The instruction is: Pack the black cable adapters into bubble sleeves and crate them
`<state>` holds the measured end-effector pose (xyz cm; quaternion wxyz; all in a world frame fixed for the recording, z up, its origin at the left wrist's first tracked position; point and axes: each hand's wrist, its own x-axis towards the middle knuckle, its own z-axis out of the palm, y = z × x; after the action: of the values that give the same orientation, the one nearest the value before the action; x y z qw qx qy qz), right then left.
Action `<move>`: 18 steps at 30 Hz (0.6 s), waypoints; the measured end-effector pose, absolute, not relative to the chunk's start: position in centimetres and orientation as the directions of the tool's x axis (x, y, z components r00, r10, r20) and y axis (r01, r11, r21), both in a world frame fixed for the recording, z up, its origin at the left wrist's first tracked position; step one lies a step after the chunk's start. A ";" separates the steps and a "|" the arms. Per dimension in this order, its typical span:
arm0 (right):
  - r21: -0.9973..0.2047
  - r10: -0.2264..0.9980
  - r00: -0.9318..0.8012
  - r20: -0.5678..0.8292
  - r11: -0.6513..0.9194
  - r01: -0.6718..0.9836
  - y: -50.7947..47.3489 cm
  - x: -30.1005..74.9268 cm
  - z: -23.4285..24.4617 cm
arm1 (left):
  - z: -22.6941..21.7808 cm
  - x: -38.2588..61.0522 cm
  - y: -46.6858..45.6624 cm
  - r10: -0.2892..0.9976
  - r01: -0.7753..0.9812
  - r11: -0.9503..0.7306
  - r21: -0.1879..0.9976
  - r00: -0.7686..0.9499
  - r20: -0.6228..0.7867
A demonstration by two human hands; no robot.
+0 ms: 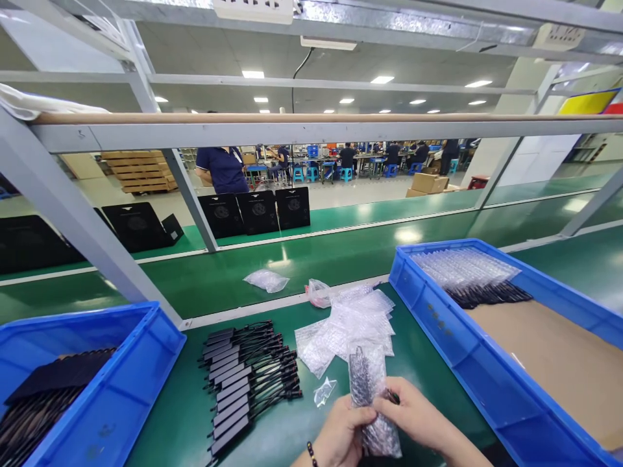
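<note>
A clear bubble-wrap bag with a dark device inside stands in front of me. My left hand grips it from the left, thumb across its front. My right hand pinches it from the right, with a bit of black cable poking out by the fingers. Just beyond lies a loose pile of flat bubble-wrap bags. To the left, several slim black boxes with short cables rest in a slanting row on the green bench. A scrap of clear plastic lies between that row and my hands.
At the right stands a blue bin holding bagged devices on cardboard. Another blue bin at the left contains black cabled parts. Grey frame bars cross ahead. Black boxes and a person are beyond.
</note>
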<state>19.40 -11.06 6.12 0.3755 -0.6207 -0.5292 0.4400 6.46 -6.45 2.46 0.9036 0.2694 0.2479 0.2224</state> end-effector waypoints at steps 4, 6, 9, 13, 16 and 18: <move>-0.839 0.946 0.321 -0.043 -0.209 0.503 -11.2 19.2 4.7 | 2.1 8.2 -7.4 0.606 -0.373 0.758 0.536 0.706 -0.366; -0.776 0.942 0.335 -0.024 -0.228 0.588 -11.3 19.4 4.5 | 1.6 8.6 -7.6 0.604 -0.374 0.758 0.534 0.710 -0.361; -0.619 0.964 0.262 -0.030 -0.224 0.753 -11.3 20.9 5.6 | 1.0 8.2 -7.4 0.530 -0.256 0.779 0.573 0.757 -0.382; -0.224 0.920 0.369 -0.132 -0.390 0.893 -10.6 25.6 7.9 | 1.6 6.5 -6.4 0.417 -0.025 0.778 0.628 0.768 -0.486; -0.010 0.835 0.516 -0.191 -0.527 0.850 -9.6 28.9 8.2 | 2.1 5.4 -5.7 0.343 0.071 0.720 0.690 0.828 -0.443; 0.035 0.789 0.586 -0.186 -0.591 0.806 -8.9 30.1 7.7 | 2.1 4.9 -5.5 0.304 0.117 0.664 0.739 0.860 -0.409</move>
<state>30.09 -8.94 7.69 -0.0577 -0.8887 -0.4485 0.0755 4.92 -5.48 2.08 0.8746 0.4066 0.2587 0.0532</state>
